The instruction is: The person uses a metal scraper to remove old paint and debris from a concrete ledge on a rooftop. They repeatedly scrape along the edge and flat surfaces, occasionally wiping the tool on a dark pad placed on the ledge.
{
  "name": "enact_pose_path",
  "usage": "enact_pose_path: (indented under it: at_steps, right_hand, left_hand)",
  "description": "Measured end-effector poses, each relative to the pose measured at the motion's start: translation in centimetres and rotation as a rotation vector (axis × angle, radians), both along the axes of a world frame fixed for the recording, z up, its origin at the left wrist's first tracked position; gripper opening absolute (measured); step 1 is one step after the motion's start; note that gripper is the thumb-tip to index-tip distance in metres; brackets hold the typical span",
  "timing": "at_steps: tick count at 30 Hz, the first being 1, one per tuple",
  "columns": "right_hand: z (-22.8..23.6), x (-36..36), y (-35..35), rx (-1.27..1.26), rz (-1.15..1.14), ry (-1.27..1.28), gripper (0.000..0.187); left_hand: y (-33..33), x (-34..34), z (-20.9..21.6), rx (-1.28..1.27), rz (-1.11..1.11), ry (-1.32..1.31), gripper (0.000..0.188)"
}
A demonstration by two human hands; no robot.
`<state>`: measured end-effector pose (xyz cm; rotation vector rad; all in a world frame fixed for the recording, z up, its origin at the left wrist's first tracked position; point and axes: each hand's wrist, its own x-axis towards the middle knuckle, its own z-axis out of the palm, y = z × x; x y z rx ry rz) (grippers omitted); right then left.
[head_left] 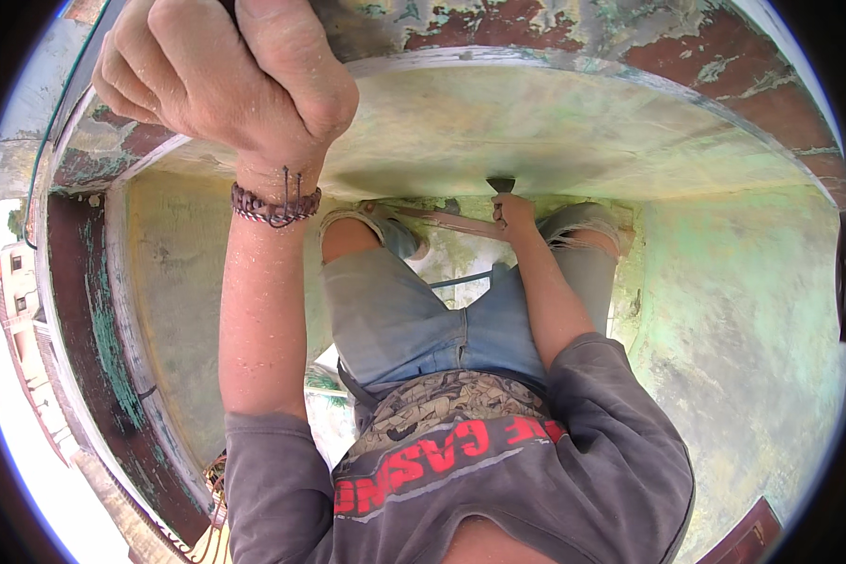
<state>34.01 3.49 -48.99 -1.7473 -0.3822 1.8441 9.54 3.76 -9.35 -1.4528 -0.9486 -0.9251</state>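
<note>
Likely scraping the pale wall (573,117). Gripping 1 dark scraper (501,184) in right hand (514,216), clamped on its handle, low between 2 knees (587,243); blade contact unclear. Curling left hand (226,70) up top; can't tell on what. Next, probably needing flat, firm pressure along wall.

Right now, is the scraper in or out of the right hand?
In: the right hand is closed around the scraper, whose dark flared blade juts out. Cannot tell whether its edge touches the wall.
</note>
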Motion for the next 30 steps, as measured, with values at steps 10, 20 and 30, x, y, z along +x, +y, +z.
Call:
enact_pose_path:
  at_steps: [10,20,30]
  right_hand:
    - [-0.4,0.6,0.2,0.063,0.092,-0.107,0.014]
    - [0.3,3.1,-0.2,0.071,0.085,-0.141,0.011]
    - [1.5,2.3,0.3,0.079,-0.004,-0.021,0.011]
  left_hand:
    - [0.7,1.2,-0.6,0.091,-0.081,-0.091,0.031]
    - [1.2,0.6,-0.4,0.054,-0.109,-0.066,0.039]
    - [0.9,0.6,-0.6,0.055,-0.037,-0.086,0.039]
